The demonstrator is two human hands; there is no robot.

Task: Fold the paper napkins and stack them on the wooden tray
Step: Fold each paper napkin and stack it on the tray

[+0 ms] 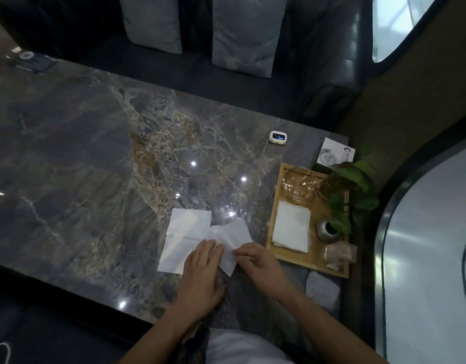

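A thin white paper napkin, partly unfolded and creased, lies on the dark veined marble table near the front edge, just left of the shallow wooden tray. Its right portion is lifted and turned over toward the tray side; the left portion lies flat.

Handling assessment: the sheet appears very light, soft and limp, with no stiffness of its own. It will likely slide on the polished stone unless pinned, and it will tear or wrinkle if pulled hard. The sound points to take hold are an edge or corner, pinched lightly, with the other hand pressing the body of the sheet flat.

The left hand lies palm down, fingers extended and slightly spread, resting on the near right part of the napkin; it grips nothing and serves as a weight. The right hand is curled, its fingertips closed in a pinch on the raised right flap near its lower edge. Both forearms come in from the near side, converging over the sheet.

On the tray, a neat stack of folded white napkins occupies the left half, close to the rim. Beyond it stands a clear glass dish; to the right are a small grey metal pot with a green leafy plant, and a crumpled clear wrapper at the near corner.
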